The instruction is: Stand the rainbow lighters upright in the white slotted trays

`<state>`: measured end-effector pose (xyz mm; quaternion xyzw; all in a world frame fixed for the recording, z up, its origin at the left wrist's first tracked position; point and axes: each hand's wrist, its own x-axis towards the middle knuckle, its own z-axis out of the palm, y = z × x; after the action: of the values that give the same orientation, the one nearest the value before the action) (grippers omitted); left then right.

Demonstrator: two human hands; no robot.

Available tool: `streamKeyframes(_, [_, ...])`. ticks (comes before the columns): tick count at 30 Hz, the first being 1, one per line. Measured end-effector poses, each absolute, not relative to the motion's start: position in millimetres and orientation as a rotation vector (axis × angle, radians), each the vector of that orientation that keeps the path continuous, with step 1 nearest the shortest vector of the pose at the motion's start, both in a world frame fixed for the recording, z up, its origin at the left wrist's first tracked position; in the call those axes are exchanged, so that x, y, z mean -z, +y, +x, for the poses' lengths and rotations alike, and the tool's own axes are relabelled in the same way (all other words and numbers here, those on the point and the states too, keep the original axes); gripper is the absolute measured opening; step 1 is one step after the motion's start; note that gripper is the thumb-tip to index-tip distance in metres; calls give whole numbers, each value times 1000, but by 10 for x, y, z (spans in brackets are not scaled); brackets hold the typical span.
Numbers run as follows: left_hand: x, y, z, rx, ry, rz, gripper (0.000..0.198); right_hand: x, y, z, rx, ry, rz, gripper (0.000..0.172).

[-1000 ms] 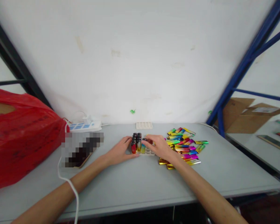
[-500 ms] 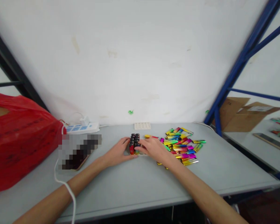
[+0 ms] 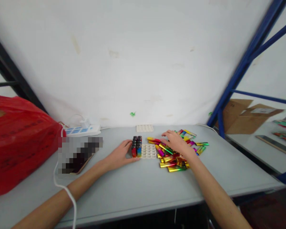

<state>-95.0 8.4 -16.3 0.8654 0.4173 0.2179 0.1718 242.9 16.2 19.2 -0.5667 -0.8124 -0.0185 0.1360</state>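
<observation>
A white tray (image 3: 149,151) with round holes lies mid-table. Several lighters (image 3: 136,147) stand upright in its left part. My left hand (image 3: 120,155) rests against the tray's left side, fingers curled round the standing lighters. My right hand (image 3: 177,142) lies on a pile of shiny multicoloured lighters (image 3: 173,154) to the right of the tray, fingers bent down into the pile; what they grip, if anything, is hidden.
A second white tray (image 3: 145,128) lies by the back wall. A power strip (image 3: 82,130) with a white cable, a blurred flat object (image 3: 77,152) and a red bag (image 3: 16,140) occupy the left. Blue shelf posts (image 3: 231,86) and cardboard boxes (image 3: 248,119) stand at the right.
My right hand left the tray and moved right onto the lighter pile. The tray's empty holes now show. My left hand stayed by the tray.
</observation>
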Motion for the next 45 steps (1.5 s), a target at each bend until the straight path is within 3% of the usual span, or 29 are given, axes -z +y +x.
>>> streamKeyframes(4, [153,77,-945,-576,1189,2466,79,-135,156,2535,-50,-2392,-1714,49])
streamKeyframes(11, [185,89,-959,-634,1163,2475,78,-254,81,2511,-148,-2405,-1554,43])
streamKeyframes(19, [181,89,-962,-617,1185,2498,78,-251,122,2493,-280,-2386,-1450,12])
streamKeyframes(22, [189,96,-966,-650,1163,2505,74,-225,172,2489,-333,-2184,-1430,16])
streamKeyframes(26, [183,93,-962,-636,1182,2488,77,-241,201,2470,-490,-1855,-1270,33])
streamKeyframes(35, [169,86,-956,-621,1161,2478,80,-256,154,2249,-1121,-1230,-950,52])
streamKeyframes(45, [160,74,-959,-607,1163,2482,77,-271,89,2082,-1410,-1127,-867,45])
